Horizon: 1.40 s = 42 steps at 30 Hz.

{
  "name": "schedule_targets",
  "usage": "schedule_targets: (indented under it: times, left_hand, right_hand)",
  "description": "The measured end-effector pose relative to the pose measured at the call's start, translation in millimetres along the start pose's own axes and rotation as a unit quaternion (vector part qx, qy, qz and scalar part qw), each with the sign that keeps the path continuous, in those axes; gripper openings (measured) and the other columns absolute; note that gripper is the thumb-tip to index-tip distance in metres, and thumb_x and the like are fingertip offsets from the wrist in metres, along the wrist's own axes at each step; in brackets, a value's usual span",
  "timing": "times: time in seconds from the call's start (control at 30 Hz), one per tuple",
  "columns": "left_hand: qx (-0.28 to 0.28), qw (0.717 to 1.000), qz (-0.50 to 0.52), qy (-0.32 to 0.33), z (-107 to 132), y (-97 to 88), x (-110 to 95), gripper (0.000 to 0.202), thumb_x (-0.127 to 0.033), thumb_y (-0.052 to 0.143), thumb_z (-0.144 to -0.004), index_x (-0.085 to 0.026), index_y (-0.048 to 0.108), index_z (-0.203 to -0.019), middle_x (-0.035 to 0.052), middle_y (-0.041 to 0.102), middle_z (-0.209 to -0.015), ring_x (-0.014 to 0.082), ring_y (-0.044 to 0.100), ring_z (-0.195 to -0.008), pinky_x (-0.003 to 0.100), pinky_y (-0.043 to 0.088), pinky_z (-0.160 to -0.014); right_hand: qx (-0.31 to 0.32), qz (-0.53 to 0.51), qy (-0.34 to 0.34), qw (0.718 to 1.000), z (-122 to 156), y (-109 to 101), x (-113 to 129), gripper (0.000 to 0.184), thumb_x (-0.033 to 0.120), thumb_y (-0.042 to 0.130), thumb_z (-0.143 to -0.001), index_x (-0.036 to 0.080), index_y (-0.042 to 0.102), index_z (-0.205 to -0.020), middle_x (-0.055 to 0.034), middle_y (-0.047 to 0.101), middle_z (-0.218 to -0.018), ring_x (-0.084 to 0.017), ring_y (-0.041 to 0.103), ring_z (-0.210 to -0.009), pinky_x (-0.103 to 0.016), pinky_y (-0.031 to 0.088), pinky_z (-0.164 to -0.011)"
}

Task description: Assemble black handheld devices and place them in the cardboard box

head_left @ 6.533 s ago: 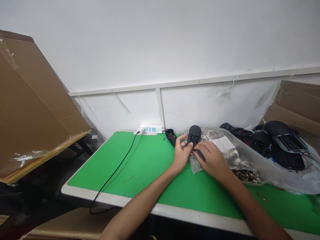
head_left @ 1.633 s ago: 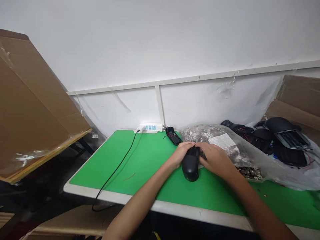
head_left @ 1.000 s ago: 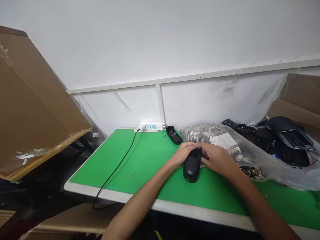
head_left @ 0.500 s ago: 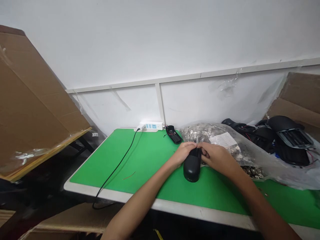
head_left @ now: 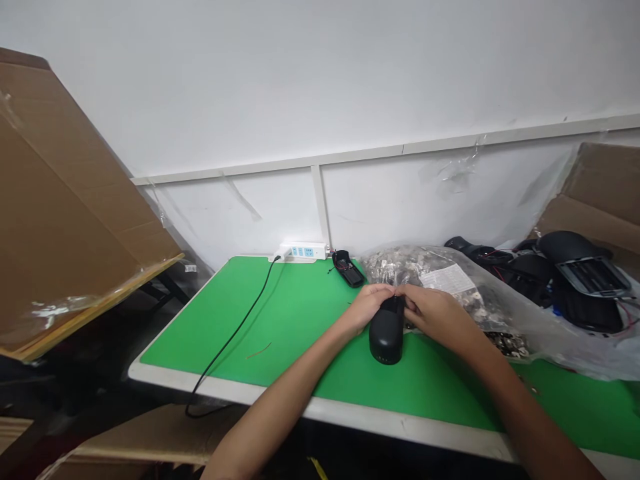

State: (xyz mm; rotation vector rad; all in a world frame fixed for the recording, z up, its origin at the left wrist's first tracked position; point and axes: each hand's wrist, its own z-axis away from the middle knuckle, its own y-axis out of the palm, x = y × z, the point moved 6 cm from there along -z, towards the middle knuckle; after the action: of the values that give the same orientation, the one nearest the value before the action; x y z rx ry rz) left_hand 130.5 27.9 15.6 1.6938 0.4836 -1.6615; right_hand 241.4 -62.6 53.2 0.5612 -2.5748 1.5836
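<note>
Head view, looking down at my own two hands over a green worktop [head_left: 300,320]. A black housing [head_left: 386,337], smooth and rounded at its near end, is right of centre, in front of a clear plastic bag [head_left: 480,303]. The fingers of my left hand [head_left: 367,310] are closed on its far left side, and those of my right hand [head_left: 434,312] grip its far right side. My fingertips meet at the far end and hide what is beneath, so I cannot tell whether something small is pinched there, nor whether the housing rests on the worktop or is lifted. Its rounded end faces me, probably so that both hands can work the far end while bracing each other.

The bag, filled with small metal parts and bearing a white label [head_left: 450,280], bulges behind my hands, perhaps set there for easy reach. Left of it lies an open black shell [head_left: 349,270] with red wires. A heap of black parts [head_left: 570,250] sits at the right, apparently grouped out of my way.

The worktop has a pale edge and a thin wire scrap [head_left: 259,351] on its left half. A white power strip [head_left: 305,252] sits by the white wall [head_left: 300,87]; its black cable [head_left: 240,327] runs over the front edge. Brown cardboard [head_left: 75,200] leans at the left.
</note>
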Motion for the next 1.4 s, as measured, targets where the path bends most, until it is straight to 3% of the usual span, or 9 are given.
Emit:
schedule_targets:
  times: [0.9, 1.4]
  left_hand:
    - [-0.002, 1.000, -0.001, -0.028, -1.7, -2.0, 5.6, 0.036, -0.044, 0.084, -0.060, -0.014, 0.074, -0.076, 0.0003, 0.066, -0.070, 0.0129, 0.052, -0.065, 0.027, 0.036, -0.065]
    - [0.002, 0.999, 0.001, -0.048, -0.2, -3.0, 7.6, 0.048, -0.052, 0.092, -0.057, -0.014, 0.070, -0.078, -0.0017, 0.060, -0.064, 0.0088, 0.046, -0.056, 0.025, 0.030, -0.056]
  right_hand:
    - [0.075, 0.018, 0.048, 0.996, -0.9, 2.2, -1.0, 0.010, 0.021, 0.057, -0.101, 0.019, 0.067, -0.102, -0.0044, 0.072, -0.085, -0.021, 0.066, -0.076, -0.027, 0.036, -0.065]
    - [0.062, 0.011, 0.034, 0.997, -0.1, 1.4, -2.6, 0.010, 0.021, 0.054, -0.101, 0.020, 0.063, -0.096, -0.0032, 0.070, -0.082, -0.019, 0.063, -0.072, -0.027, 0.034, -0.064]
